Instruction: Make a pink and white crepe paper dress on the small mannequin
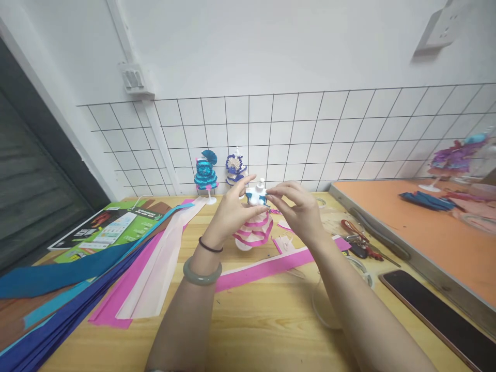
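A miniature dress form (261,187) stands upright on a white base, with blue and white on its bodice and a tiered skirt (253,230) of cream paper edged in pink. My left hand (232,206) curves round its left side, thumb across the front of the waist and fingers behind the bodice. On the other side, my right hand (296,206) pinches thumb and fingertips together at the bodice's right edge, by the blue trim. Whatever is in that pinch is too small to make out. A pink and white paper strip (267,268) lies in front of the form.
Two more dressed forms, one teal (205,175) and one purple and white (235,168), stand by the tiled wall. Coloured paper strips (151,274) spread at left. Keys (358,245), a tape roll (362,268) and a phone (437,315) lie right, beside a raised orange surface (372,222).
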Demonstrator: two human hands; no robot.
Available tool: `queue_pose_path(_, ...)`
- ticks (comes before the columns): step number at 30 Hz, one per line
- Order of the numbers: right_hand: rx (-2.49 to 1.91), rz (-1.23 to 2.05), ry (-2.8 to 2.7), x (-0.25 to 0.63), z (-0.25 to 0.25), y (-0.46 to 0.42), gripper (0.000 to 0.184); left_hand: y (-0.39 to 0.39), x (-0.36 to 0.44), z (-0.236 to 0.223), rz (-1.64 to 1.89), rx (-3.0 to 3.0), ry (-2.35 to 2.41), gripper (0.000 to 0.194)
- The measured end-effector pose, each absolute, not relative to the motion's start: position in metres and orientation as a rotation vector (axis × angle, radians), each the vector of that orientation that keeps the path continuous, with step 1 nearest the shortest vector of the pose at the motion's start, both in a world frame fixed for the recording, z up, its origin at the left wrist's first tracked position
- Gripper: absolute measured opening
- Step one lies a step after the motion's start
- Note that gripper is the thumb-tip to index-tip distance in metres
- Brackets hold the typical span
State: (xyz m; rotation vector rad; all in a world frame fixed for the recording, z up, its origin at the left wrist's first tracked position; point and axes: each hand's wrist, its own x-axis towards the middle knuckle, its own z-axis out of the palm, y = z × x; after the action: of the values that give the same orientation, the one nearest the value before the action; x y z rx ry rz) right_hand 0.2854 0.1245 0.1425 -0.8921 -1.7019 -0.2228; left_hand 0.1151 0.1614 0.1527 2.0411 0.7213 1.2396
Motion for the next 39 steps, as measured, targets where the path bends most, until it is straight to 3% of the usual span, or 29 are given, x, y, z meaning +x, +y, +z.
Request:
queue_pose_path(4, -0.842, -0.394, -1.711, 0.285, 0.142, 0.124, 0.010, 0.164, 0.113, 0.152, 1.228, 2.046, 0.712, 0.072)
queue_pose_path(12, -0.877, -0.139, -1.788, 0.285, 0.150, 0.118, 0.007, 0.157, 0.110, 0.157, 1.175, 2.006, 0.653, 0.073)
queue_pose_path(23, -0.914, -0.320, -1.767, 0.280, 0.145, 0.121, 0.013, 0.159, 0.120, 0.152, 1.172, 1.835, 0.543, 0.077)
queue_pose_path(31, -0.854, 0.139, -1.386, 0.272, 0.141, 0.116, 0.018, 0.158, 0.120, 0.155, 1.383, 1.897, 0.687, 0.077)
queue_pose_path(39, -0.929, -0.264, -1.483, 0.272, 0.134, 0.124, 0.014, 0.156, 0.128, 0.150, 1.502, 2.138, 0.869, 0.069)
